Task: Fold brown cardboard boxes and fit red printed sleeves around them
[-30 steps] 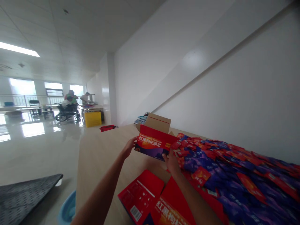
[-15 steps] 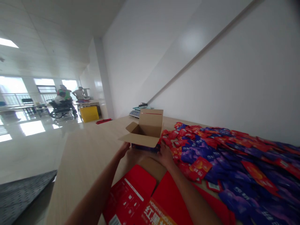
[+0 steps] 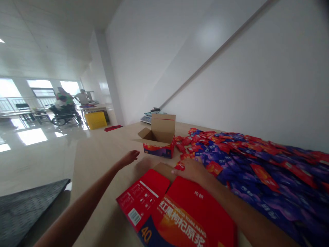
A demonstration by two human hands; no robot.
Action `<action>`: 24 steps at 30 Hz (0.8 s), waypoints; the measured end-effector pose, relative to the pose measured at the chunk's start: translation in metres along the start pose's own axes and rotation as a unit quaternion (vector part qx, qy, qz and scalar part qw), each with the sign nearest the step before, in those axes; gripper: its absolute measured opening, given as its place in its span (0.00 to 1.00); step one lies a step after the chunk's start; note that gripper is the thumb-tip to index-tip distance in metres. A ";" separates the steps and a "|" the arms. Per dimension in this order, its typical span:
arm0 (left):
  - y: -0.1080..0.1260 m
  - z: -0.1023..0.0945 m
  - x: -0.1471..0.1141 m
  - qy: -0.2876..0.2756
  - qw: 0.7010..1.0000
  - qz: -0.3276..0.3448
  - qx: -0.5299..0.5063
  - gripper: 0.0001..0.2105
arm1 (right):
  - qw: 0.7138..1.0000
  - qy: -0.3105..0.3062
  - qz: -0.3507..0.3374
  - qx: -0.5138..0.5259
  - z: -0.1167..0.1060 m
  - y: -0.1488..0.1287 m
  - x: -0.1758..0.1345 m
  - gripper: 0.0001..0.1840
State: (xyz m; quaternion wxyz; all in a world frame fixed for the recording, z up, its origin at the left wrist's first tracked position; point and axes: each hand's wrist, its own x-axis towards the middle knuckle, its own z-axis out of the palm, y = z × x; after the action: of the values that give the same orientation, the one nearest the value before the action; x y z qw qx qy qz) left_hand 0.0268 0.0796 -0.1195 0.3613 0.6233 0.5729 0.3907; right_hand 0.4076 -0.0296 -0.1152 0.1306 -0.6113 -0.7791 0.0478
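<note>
An open cardboard box [image 3: 158, 151], red and blue outside and brown inside, stands upright on the table with its flaps up. My left hand [image 3: 130, 157] hovers just left of it, apart from it, with fingers loosely extended and nothing in them. A flattened red carton [image 3: 177, 216] with printed lettering lies nearer to me. Over its far right edge is my right hand [image 3: 192, 169], thumb spread from the fingers, beside the pile of red and purple sachets [image 3: 223, 157]. Whether its fingertips touch the carton or the sachets I cannot tell.
The sachets spread along the wall on the right of the wooden table [image 3: 102, 164]. Behind the box sits a scale-like device [image 3: 146, 119]. Red packets [image 3: 113, 128] lie at the far left edge. Farther off are a yellow bin [image 3: 96, 120], a wheelchair [image 3: 63, 115] and several people.
Both hands have let go of the open box. The left has drawn away to its left; the right has come back over the flattened carton and sachets. The box's printed front now shows.
</note>
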 end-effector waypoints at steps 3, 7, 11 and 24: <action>0.018 -0.013 -0.055 -0.040 0.997 -0.001 0.058 0.21 | 0.999 -0.032 0.014 -0.005 -0.021 0.027 -0.065 0.39; 0.032 -0.005 -0.128 -0.134 0.985 0.000 0.111 0.24 | 0.996 0.031 0.084 0.022 -0.006 0.046 -0.164 0.53; 0.028 0.015 -0.159 -0.124 0.971 0.009 0.205 0.27 | 0.972 0.143 0.129 0.136 0.019 0.036 -0.243 0.36; 0.049 0.051 -0.164 -0.028 0.961 -0.039 0.273 0.19 | 0.901 0.126 0.258 0.326 0.046 -0.036 -0.285 0.24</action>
State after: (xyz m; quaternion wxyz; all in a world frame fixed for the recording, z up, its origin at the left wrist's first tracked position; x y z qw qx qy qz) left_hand 0.0870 -0.0875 -0.1097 0.2083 0.6860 0.6713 0.1880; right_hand 0.4238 -0.3097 -0.1918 0.4024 -0.7153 -0.5119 0.2536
